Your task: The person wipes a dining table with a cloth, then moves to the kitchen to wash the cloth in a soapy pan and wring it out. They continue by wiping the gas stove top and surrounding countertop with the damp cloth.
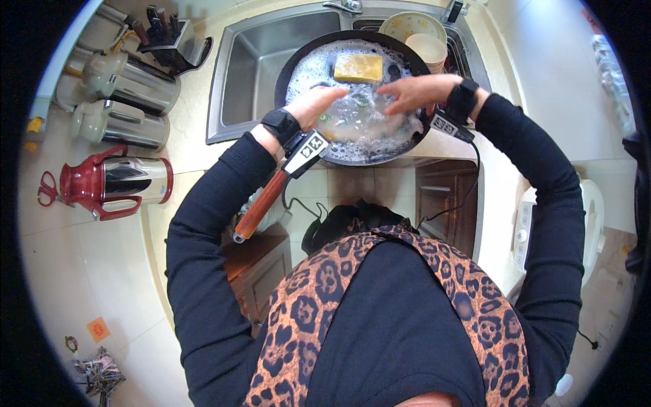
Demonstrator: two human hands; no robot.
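Note:
A large dark wok (287, 76) full of foamy water rests over the front of the sink, its wooden handle (262, 206) pointing towards me on the left. A yellow sponge (358, 68) floats near the far side of the foam. My left hand (315, 107) reaches over the wok's left rim, its thumb side up and its other fingers mostly hidden. From the right comes my right hand (422, 92), with fingers apart at the water's surface and nothing visible between them. Between the hands the water is cloudy with greenish marks; whether a dish lies under it I cannot tell.
The steel sink (277, 56) lies behind the wok, with a patterned plate (407, 24) and stacked bowls (427, 48) at its right. Left on the counter stand a knife block (175, 46), metal jugs (135, 84) and a red thermos jug (117, 183). A white appliance (524, 231) sits right.

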